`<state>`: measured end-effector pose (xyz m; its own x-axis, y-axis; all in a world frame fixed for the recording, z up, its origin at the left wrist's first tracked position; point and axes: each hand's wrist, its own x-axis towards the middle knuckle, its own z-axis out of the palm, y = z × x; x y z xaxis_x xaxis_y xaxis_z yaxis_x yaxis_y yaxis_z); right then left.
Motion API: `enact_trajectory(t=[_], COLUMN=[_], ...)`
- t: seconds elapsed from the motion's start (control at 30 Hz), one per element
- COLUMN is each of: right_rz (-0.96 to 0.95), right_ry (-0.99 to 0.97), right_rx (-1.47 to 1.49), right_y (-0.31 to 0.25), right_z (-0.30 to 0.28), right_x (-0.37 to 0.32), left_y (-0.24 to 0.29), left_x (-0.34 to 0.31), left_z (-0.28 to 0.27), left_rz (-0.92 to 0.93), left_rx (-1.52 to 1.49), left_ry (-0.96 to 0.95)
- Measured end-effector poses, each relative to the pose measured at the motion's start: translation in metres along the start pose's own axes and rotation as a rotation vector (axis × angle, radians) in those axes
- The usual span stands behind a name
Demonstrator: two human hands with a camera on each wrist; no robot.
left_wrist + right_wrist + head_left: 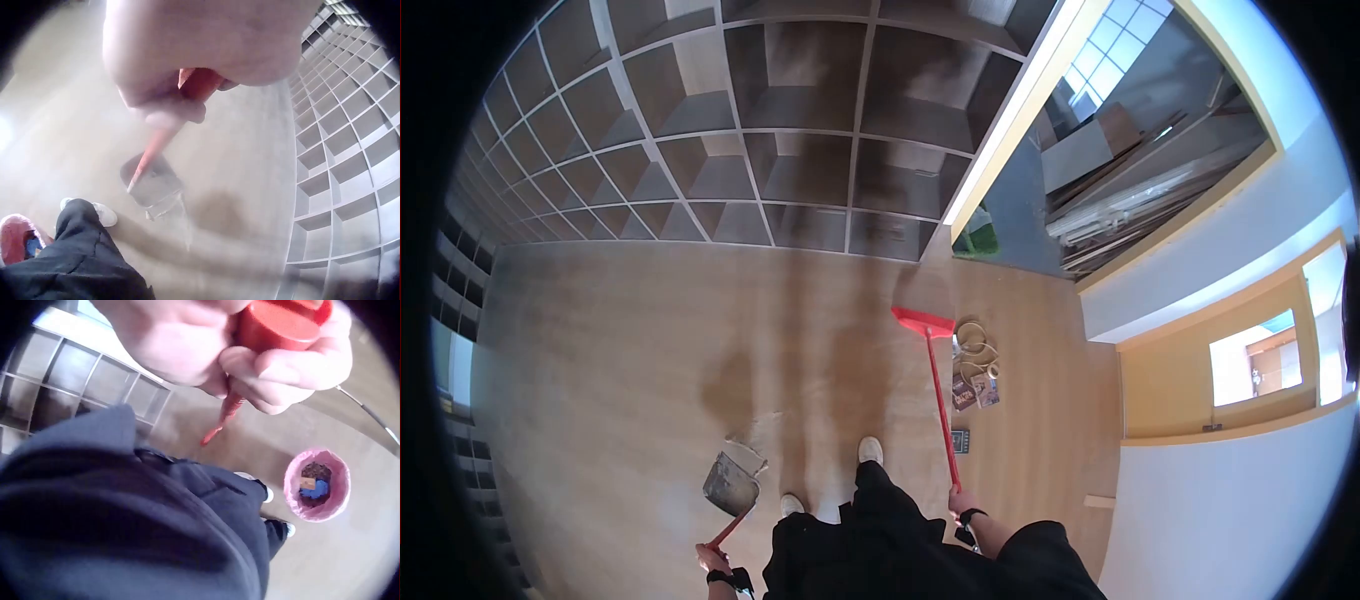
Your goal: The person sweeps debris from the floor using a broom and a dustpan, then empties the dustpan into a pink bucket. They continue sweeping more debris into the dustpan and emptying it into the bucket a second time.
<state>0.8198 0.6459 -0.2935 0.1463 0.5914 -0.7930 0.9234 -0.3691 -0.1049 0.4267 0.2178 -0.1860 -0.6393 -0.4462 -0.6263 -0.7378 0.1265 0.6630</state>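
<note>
My left hand (712, 560) grips the red handle of a dustpan (731, 486), whose grey, dusty pan is low over the floor on the left. A line of pale dust (747, 452) lies along the pan's front lip. In the left wrist view, curled fingers wrap the dustpan's handle (150, 155). On the other side, my right hand (965, 504) holds a red broom near the top of its stick (941, 410). The red broom head (923, 322) is out ahead at floor level. The right wrist view has the fingers closed around the stick's thick red end (275, 328).
Right of the broom lie a coiled pale cable (975, 343), booklets (985, 389) and a dark small box (961, 441). A cubby shelf wall (800, 150) stands ahead, beside a doorway with stacked boards (1140, 190). A pink-lined bin (339, 487) holding rubbish is near the feet.
</note>
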Motion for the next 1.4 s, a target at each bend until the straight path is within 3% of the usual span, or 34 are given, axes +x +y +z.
enact_trajectory(t=[0.1,0.17,0.23,0.3,0.37,0.67,0.83,0.87,0.93,0.97,1.03,1.07,1.13,1.17,1.23,1.33,1.4], right_rz=[0.062,-0.042,0.018,0.047,-0.041,-0.028,-0.027,-0.025,0.13,0.137,-0.021,0.04,-0.15,-0.078,-0.166,-0.28,-0.559], right_ry=[-0.037,-0.012,-0.015,-0.021,-0.026,-0.002,-0.047,-0.057,-0.096,-0.092,0.003,-0.013,0.161,0.103,0.165,0.231,0.333], right_rx=[-0.023,-0.161,-0.132,-0.162,-0.165,-0.108,-0.108,-0.115,0.26,0.288,0.176,0.376,0.177,0.258,0.224,0.071,-0.177], right_y=[0.03,0.027,0.042,0.064,0.102,0.128,0.132,0.14,0.153,0.154,0.122,0.091,0.089,0.065,0.048,-0.021,-0.072], right_z=[0.038,0.044,0.072,0.1,0.132,0.124,0.113,0.113,0.104,0.095,0.064,0.045,0.045,0.03,0.031,0.017,0.011], right_x=[-0.036,-0.096,-0.129,-0.161,-0.18,-0.275,-0.313,-0.304,-0.283,-0.271,-0.273,-0.283,-0.23,-0.227,-0.168,-0.115,-0.086], left_y=[-0.002,0.004,0.007,0.001,-0.004,-0.031,-0.034,-0.035,-0.035,-0.032,-0.027,-0.029,-0.025,-0.021,-0.014,-0.017,-0.011], left_x=[0.034,0.046,0.065,0.08,0.089,0.134,0.132,0.133,0.131,0.127,0.12,0.123,0.121,0.116,0.106,0.107,0.095], left_z=[-0.017,-0.024,-0.04,-0.052,-0.064,-0.093,-0.108,-0.112,-0.122,-0.127,-0.137,-0.141,-0.14,-0.139,-0.137,-0.132,-0.128], left_rz=[-0.048,0.003,-0.119,-0.13,-0.079,-0.032,-0.008,0.006,0.02,-0.001,-0.019,-0.045,-0.066,-0.051,-0.033,-0.015,-0.034], left_rx=[0.001,-0.048,-0.014,-0.036,-0.006,0.053,0.084,0.115,0.152,0.128,0.122,0.117,0.115,0.14,0.166,0.161,0.176], left_ry=[-0.05,-0.032,-0.098,-0.1,-0.155,-0.277,-0.237,-0.223,-0.193,-0.182,-0.162,-0.139,-0.11,-0.092,-0.054,-0.073,-0.025])
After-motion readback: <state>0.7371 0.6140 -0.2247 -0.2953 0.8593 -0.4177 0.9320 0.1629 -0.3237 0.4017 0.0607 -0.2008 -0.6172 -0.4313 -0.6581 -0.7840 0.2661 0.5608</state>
